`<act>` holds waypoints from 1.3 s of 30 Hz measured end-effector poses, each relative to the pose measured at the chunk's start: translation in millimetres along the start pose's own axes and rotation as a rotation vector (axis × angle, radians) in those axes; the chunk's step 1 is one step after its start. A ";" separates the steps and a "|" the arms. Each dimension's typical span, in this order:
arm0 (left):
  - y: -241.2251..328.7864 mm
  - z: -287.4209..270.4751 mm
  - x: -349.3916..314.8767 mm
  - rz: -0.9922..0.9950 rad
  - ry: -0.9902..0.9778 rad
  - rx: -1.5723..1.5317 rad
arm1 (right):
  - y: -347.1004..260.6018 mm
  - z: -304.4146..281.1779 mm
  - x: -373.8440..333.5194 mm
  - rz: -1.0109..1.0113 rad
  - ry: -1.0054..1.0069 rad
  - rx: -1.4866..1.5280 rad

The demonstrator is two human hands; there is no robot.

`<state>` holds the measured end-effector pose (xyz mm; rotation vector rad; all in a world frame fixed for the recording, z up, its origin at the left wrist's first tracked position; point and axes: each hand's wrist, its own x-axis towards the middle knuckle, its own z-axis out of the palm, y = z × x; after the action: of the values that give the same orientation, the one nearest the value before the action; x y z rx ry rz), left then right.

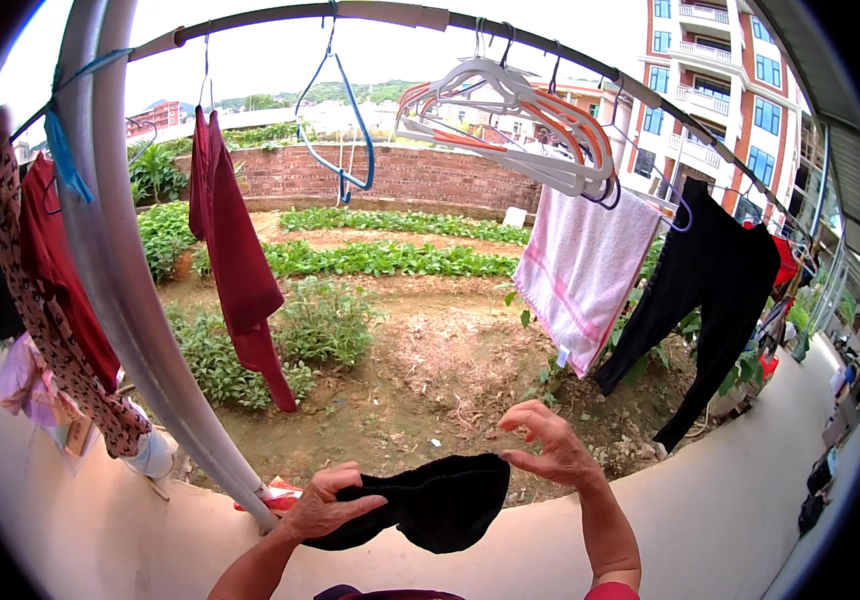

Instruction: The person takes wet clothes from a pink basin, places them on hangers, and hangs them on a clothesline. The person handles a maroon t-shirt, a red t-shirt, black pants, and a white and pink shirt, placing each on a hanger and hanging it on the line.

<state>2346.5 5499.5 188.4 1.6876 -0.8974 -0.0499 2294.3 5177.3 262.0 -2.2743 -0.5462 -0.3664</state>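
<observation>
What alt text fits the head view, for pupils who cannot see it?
A person's left hand grips a black garment while the open right hand is close to its other end. From a rail above hang a dark red garment, hangers, a pale pink towel and black trousers, with leafy plants and a brick wall beyond.

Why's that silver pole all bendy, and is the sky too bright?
Head view: the fisheye lens bows the silver pole; same head view: the sky is washed out almost white, and the black cloth in the left hand shows few folds.
</observation>
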 end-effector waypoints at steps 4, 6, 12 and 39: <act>-15.0 7.9 3.5 0.028 -0.064 0.031 | -29.2 -46.1 47.4 -0.201 0.610 -0.278; -16.5 6.1 5.6 0.009 -0.072 0.012 | -49.4 -72.3 74.9 -0.282 0.911 -0.561; -35.2 -21.6 1.0 0.029 -0.144 -0.036 | -62.3 -153.2 157.8 -0.175 1.154 -1.122; -53.4 -57.8 0.6 0.011 -0.307 -0.134 | -131.5 -117.1 188.8 -0.208 0.769 -0.274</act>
<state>2402.5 5548.5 162.7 1.5736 -1.1059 -0.3620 2382.9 5224.8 499.7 -2.0974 -0.3333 -1.4111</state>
